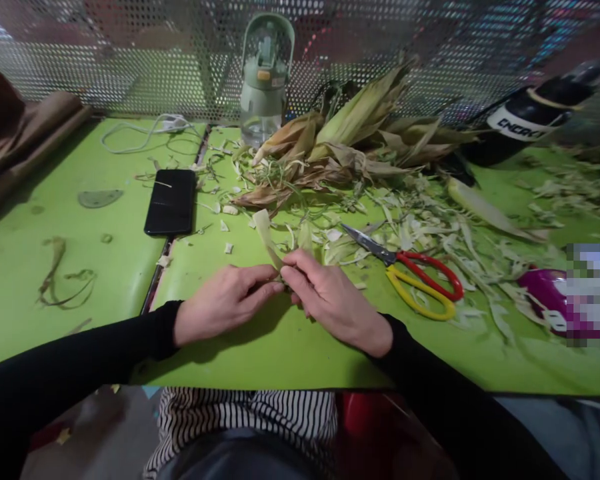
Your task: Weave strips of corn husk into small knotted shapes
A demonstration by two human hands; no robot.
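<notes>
A green table [260, 360] runs up to a perforated screen [175, 60], and most of the clutter I see lies beyond the hands and to their right. A heap of corn husks [350, 133] sprawls near the screen, between a pale green bottle [263, 100] standing upright and a dark bottle [523, 123] leaning to the right. Pale scraps [425, 230] spill from the heap towards the person. Just beside the right hand [330, 300], but apart from it, lie scissors [390, 257] with one red and one yellow handle, their blades pointing away and to the left, among the scraps. A purple object [545, 293] sits at the far right. Over on the left, a black phone [171, 203] lies flat by the table's seam, with a white cable [130, 140] looped beyond it.

The pale husk strip [264, 233] stands up between the two hands, above the near part of the table. The left hand [225, 300] pinches its lower end between thumb and forefinger. The right thumb and forefinger press close together at the same spot, the other fingers curled beneath; exactly what those lower fingers touch, I can't tell.
</notes>
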